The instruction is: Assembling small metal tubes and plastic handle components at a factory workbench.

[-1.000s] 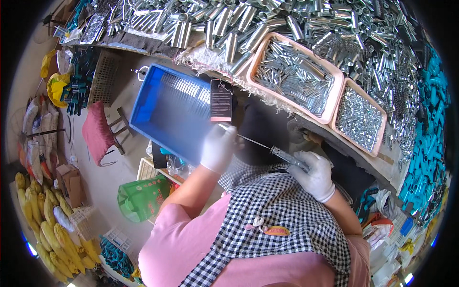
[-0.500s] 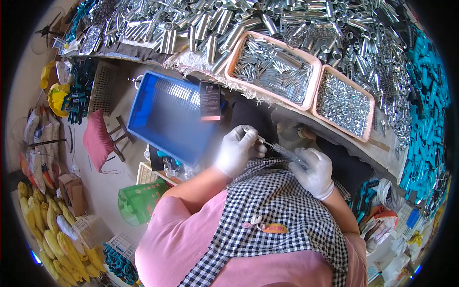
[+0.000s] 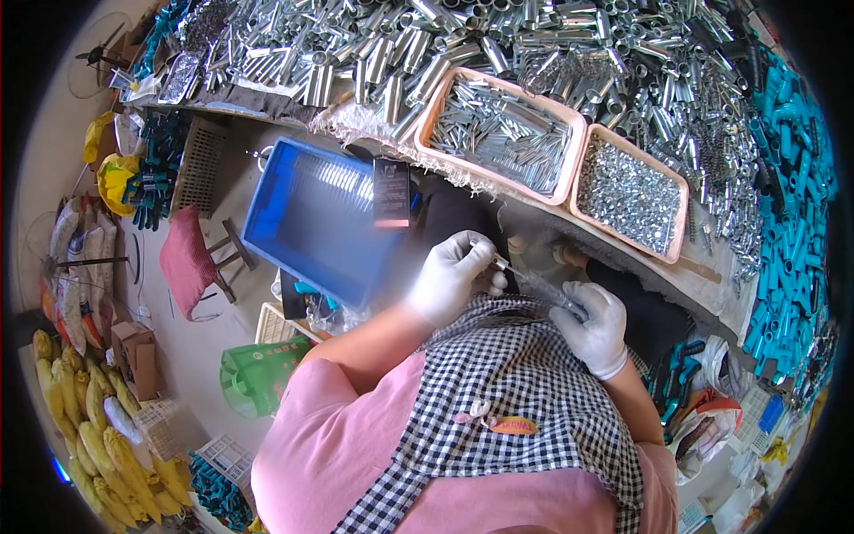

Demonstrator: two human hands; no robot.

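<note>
Both my hands wear white gloves and meet over my lap, in front of a black-and-white checked apron point(image 3: 525, 392). A slim metal rod point(image 3: 543, 287) runs slantwise between them, its right part wider and greyish; whether that part is a spring or a tube I cannot tell. The thumb and fingers of my left hand point(image 3: 449, 278) pinch the rod's upper left end. My right hand point(image 3: 594, 329) is wrapped round its lower right end, which the fingers partly cover. Beyond my hands are a pink tray point(image 3: 569, 125) of thin metal pins and a smaller pink tray point(image 3: 686, 214) of small shiny metal pieces.
The workbench carries heaped metal tubes point(image 3: 400, 53) and, at the right, teal handles point(image 3: 787, 214). A blue crate point(image 3: 285, 214) with a black card point(image 3: 391, 191) stands left of my hands. Farther left are a red-cushioned stool point(image 3: 187, 262), a green bag point(image 3: 258, 378) and yellow sacks point(image 3: 107, 445).
My right hand has moved slightly right and down, and my left hand slightly right. The rod stays between them. The view has shifted a little.
</note>
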